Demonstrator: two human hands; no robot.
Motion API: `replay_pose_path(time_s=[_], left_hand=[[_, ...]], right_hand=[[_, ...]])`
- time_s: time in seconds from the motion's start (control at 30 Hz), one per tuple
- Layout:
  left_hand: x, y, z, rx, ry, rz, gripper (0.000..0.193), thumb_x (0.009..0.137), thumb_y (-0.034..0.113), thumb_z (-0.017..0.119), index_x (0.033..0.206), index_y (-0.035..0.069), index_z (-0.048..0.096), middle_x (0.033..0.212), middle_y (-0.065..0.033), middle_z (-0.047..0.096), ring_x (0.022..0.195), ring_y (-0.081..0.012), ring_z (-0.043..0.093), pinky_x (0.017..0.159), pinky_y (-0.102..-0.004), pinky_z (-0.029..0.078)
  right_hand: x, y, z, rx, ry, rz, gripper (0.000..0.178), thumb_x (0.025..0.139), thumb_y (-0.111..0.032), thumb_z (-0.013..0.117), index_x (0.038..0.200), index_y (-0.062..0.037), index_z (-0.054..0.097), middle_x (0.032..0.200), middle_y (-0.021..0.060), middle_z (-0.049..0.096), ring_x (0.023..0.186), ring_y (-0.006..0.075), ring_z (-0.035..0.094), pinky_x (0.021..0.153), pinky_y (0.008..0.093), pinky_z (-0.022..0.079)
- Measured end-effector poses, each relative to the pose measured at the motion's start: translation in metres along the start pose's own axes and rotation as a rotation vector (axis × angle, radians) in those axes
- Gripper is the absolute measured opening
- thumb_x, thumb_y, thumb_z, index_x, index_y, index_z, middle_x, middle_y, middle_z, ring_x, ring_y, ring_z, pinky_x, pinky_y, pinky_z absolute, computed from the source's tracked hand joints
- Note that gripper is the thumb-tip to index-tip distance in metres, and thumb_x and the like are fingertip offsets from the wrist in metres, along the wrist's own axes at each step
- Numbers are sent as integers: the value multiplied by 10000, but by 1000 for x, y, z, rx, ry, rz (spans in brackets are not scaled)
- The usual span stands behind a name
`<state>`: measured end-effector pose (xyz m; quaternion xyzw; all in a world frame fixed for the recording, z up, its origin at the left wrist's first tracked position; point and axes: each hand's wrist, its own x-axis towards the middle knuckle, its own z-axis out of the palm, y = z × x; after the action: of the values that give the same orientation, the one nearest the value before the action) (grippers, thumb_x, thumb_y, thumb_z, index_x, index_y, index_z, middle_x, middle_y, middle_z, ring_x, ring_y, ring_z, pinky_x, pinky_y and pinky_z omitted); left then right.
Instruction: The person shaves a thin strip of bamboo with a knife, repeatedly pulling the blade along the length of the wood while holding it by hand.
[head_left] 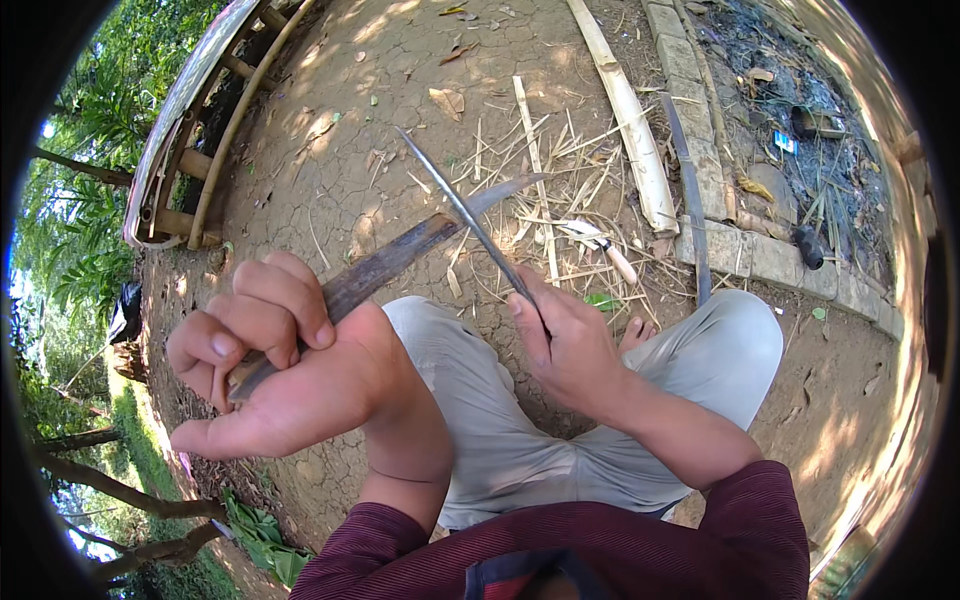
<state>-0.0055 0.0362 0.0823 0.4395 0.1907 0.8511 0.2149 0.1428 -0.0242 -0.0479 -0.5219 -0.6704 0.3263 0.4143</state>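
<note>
My left hand point(325, 388) curls its fingers round a long, flat, dark-brown strip point(390, 262), grey-tipped, aimed at two o'clock; its thumb juts out. My right hand point(572, 345) clenches a slim, dark metal blade point(490, 241) aimed at eleven, crossing it. Beyond, toward one, lie straw-coloured slivers point(536, 150).

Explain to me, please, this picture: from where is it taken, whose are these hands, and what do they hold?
No machine works here. A wide fisheye camera, worn on the head, looks down, so straight edges look bent. Both bare hands are the wearer's own. The left hand grips a dark handle with a pointed blade. The right hand holds a long, thin, dark tool crossing it in view; its exact kind is unclear. On the cracked earth lie pale strips, a long pale piece and a light-handled knife.
</note>
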Motion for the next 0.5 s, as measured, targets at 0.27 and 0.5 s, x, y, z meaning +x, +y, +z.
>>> replay_pose_path(time_s=[0.27,0.5], left_hand=[[4,-6,-11,-61,-75,42,716,964,714,176,774,72,427,452,-10,286,371,-118,258,391,-266,197],[4,-1,-10,-34,-100,41,687,969,695,213,781,68,423,460,-12,296,373,-115,257,400,-274,190]], right_hand=[[-4,-11,2,69,16,-85,373,984,-201,571,1247,63,571,877,223,665,686,370,662,594,431,535],[-2,-12,2,108,10,-87,392,984,-214,577,1239,84,561,918,243,678,752,378,684,651,428,547]])
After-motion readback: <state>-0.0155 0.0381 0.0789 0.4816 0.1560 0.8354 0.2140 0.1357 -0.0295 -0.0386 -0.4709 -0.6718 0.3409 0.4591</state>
